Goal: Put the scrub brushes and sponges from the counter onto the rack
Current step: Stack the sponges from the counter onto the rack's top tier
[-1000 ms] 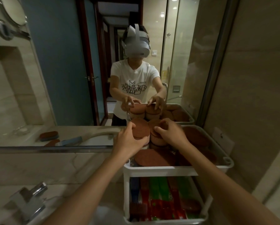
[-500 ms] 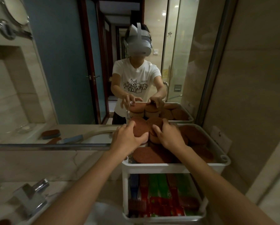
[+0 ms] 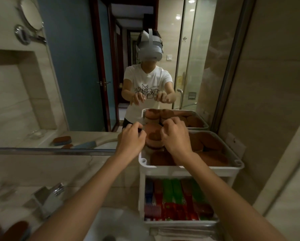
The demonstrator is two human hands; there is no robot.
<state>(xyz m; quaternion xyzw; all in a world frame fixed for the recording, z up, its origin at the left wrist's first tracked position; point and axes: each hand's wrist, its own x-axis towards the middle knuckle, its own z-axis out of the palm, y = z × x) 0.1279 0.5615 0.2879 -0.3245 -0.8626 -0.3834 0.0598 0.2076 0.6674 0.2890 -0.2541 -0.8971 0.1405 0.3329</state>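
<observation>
A white rack [image 3: 189, 168] stands at the right of the counter. Its top tray holds several round brown sponges, with a stack of them [image 3: 153, 136] at the back left. My left hand [image 3: 131, 140] and my right hand [image 3: 175, 138] hover on either side of that stack, fingers apart and curled, holding nothing. The mirror shows both hands empty. The rack's lower shelf holds several red, green and blue scrub brushes [image 3: 177, 197]. A brown sponge [image 3: 15, 230] lies blurred at the counter's bottom left corner.
A chrome faucet [image 3: 48, 197] stands left of the white sink basin [image 3: 118, 223] below my arms. The wall mirror [image 3: 76, 84] runs behind the counter and reflects a brown-and-blue brush. A tiled wall [image 3: 267, 101] closes in on the rack's right side.
Both hands held round sponges on the stack; now they have let go and lifted slightly off it with fingers spread. The view has tilted down a little.
</observation>
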